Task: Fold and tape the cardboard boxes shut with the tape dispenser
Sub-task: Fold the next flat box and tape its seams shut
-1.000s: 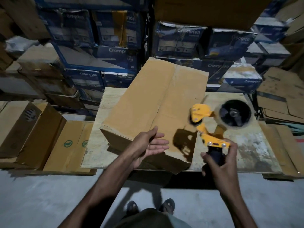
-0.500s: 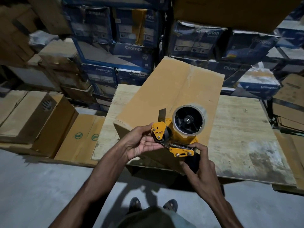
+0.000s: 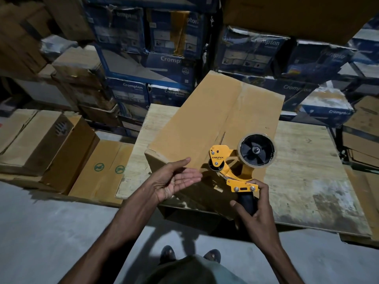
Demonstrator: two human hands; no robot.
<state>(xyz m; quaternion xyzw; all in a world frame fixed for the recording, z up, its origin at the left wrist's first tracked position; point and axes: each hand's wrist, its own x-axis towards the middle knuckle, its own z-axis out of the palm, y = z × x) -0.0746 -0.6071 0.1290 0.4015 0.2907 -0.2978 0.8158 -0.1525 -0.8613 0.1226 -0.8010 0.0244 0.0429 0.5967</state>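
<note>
A closed brown cardboard box [image 3: 215,124] lies at an angle on a plywood board [image 3: 303,165], its near corner jutting over the board's front edge. My right hand [image 3: 254,214] grips the black handle of a yellow tape dispenser [image 3: 231,167], held above the box's near right part, with a roll of clear tape [image 3: 256,150] on its black hub. My left hand [image 3: 174,179] hovers palm up with straight fingers just left of the dispenser's head, over the box's near edge, and holds nothing.
Stacks of blue Crompton boxes [image 3: 147,64] rise behind the board. Brown cartons [image 3: 41,140] sit on the floor at the left, with flat cardboard [image 3: 102,167] beside them. More flattened cardboard [image 3: 361,128] lies at the right. Grey concrete floor [image 3: 51,232] and my feet are below.
My left hand has let go of the dispenser's head and opened palm up. The dispenser has swung to the right, its roll now further from my left hand.
</note>
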